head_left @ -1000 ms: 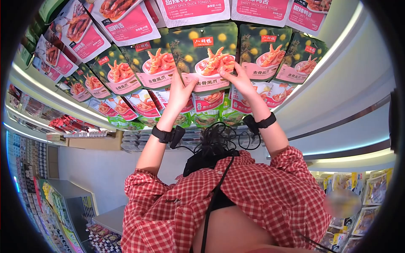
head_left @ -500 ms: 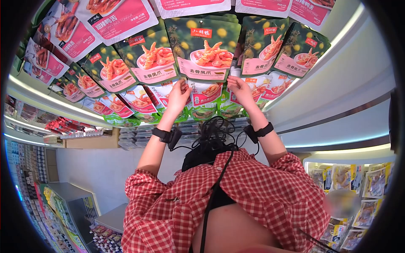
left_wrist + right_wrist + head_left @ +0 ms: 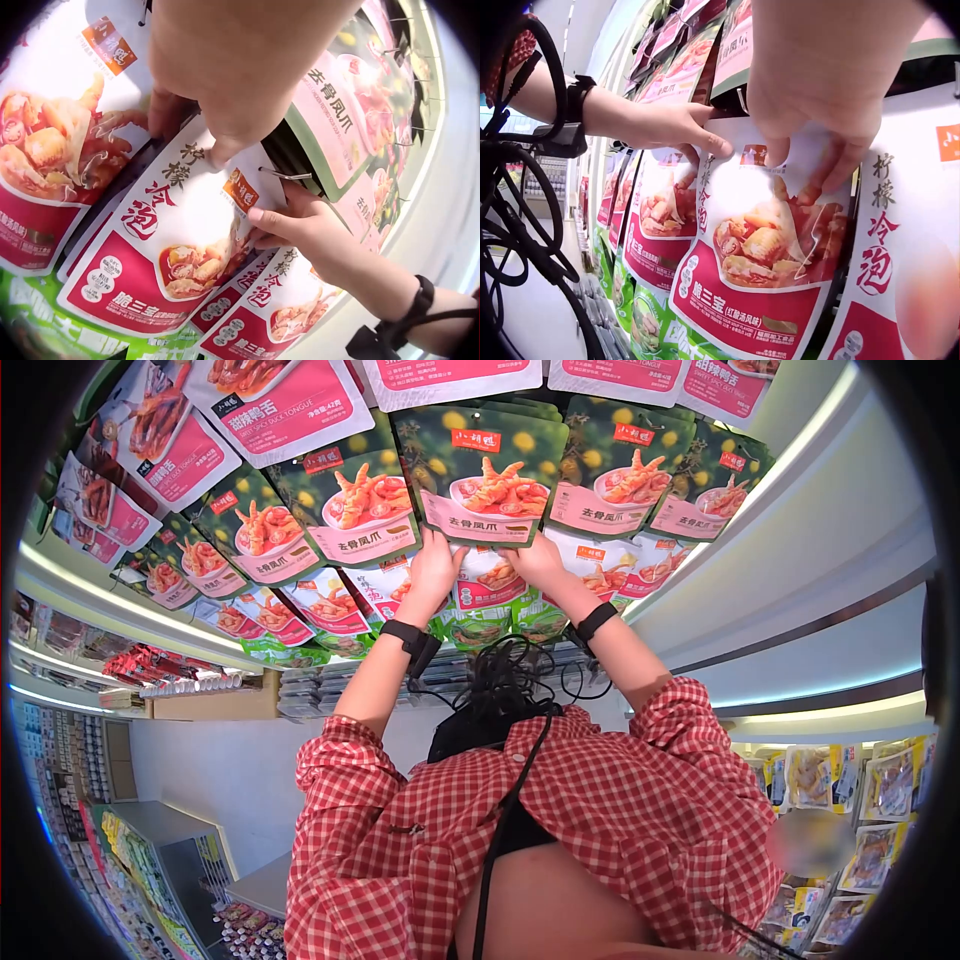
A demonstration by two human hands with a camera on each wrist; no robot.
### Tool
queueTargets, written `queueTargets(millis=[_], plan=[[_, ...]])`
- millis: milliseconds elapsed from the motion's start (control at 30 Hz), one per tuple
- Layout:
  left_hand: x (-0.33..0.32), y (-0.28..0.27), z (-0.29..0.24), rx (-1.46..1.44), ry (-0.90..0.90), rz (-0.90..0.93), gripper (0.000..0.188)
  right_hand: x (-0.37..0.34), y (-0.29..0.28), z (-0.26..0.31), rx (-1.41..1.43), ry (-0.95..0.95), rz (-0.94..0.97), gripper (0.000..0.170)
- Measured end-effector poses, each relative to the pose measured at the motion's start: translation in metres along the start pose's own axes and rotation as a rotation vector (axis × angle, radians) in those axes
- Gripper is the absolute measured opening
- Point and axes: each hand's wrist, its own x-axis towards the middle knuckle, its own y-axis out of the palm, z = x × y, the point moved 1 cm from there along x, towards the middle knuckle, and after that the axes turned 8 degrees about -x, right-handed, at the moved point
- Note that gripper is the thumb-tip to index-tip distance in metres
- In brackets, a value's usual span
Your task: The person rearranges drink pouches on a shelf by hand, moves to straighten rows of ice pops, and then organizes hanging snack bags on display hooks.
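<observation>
Probably risks creasing or tearing the top of the white-and-pink bag (image 3: 757,259), pinching its upper left part with the left hand (image 3: 435,567) and its upper right part with the right hand (image 3: 540,563), just below the green-and-pink bag (image 3: 490,480); could twist it by pulling harder on one side than the other. May also drag the neighbouring bag (image 3: 660,214) out of line by catching its edge, given such close hanging; might bump the green-and-pink bag by lifting too high, or snag on the metal hook (image 3: 289,175); cannot tell whether threaded on it.
</observation>
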Motion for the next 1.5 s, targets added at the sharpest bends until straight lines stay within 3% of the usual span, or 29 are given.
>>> queueTargets(millis=[167, 267, 367, 500, 667, 767, 900, 1000, 1100, 1200, 1500], plan=[[0.009, 0.006, 0.015, -0.145, -0.104, 0.111, 0.054, 0.009, 0.008, -0.004, -0.111, -0.012, 0.063, 0.027], [0.006, 0.008, 0.015, -0.133, -0.011, 0.003, 0.051, 0.011, 0.016, -0.010, -0.123, 0.031, 0.080, 0.029], [0.013, 0.014, 0.014, -0.188, -0.261, 0.037, 0.052, 0.020, 0.016, -0.016, -0.104, 0.105, 0.189, 0.037], [0.022, 0.017, 0.022, -0.223, -0.175, 0.092, 0.054, 0.024, 0.015, -0.018, -0.164, -0.051, 0.130, 0.041], [0.028, 0.020, 0.020, -0.214, -0.195, 0.020, 0.054, 0.028, 0.011, -0.010, -0.115, 0.005, 0.134, 0.041], [0.035, 0.025, 0.036, -0.347, 0.009, -0.041, 0.051, 0.029, 0.017, -0.018, -0.058, 0.042, 0.120, 0.041], [0.044, 0.033, 0.051, -0.454, 0.130, -0.052, 0.041, 0.029, 0.028, -0.027, 0.005, 0.097, 0.124, 0.040], [0.041, 0.030, 0.049, -0.533, 0.065, -0.031, 0.042, 0.029, 0.025, -0.014, -0.114, 0.187, 0.112, 0.039], [0.033, 0.022, 0.049, -0.575, 0.019, -0.001, 0.041, 0.033, 0.027, -0.020, -0.035, 0.201, 0.143, 0.042], [0.019, 0.011, 0.052, -0.587, -0.010, 0.061, 0.040, 0.035, 0.038, -0.027, -0.046, 0.097, 0.053, 0.047], [0.030, 0.022, 0.057, -0.546, 0.028, 0.051, 0.038, 0.035, 0.051, -0.035, -0.089, 0.077, 0.046, 0.056]])
